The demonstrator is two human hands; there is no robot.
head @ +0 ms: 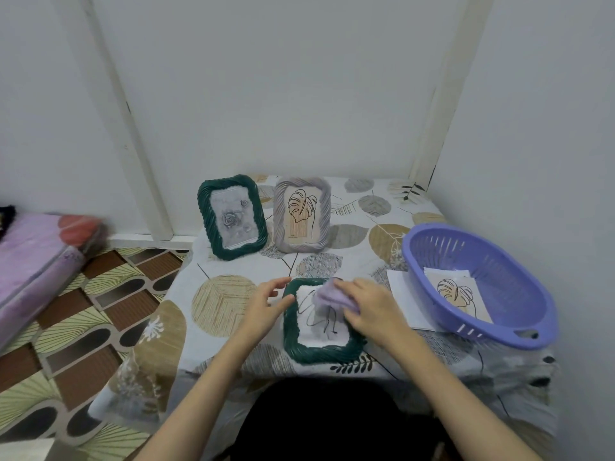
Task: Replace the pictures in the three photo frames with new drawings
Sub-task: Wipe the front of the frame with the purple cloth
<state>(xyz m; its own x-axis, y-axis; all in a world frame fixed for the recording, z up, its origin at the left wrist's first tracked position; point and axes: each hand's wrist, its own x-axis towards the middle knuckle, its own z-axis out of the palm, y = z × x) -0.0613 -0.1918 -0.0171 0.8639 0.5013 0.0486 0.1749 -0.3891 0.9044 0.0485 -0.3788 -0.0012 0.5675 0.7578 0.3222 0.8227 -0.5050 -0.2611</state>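
Observation:
A dark green frame (299,352) lies flat near the table's front edge with a white line drawing inside. My right hand (369,307) presses a lilac cloth (327,294) onto its glass. My left hand (266,302) rests on the frame's left edge, fingers apart. Two frames stand at the back. One is a green frame (231,216) with a grey rose picture. The other is a lilac frame (301,214) with a leaf line drawing.
A purple plastic basket (499,331) at the right holds leaf drawings (461,296), with white paper (401,291) under its left side. The table (226,294) has a leaf-print cover. A pink mattress (30,261) lies on the patterned floor at the left.

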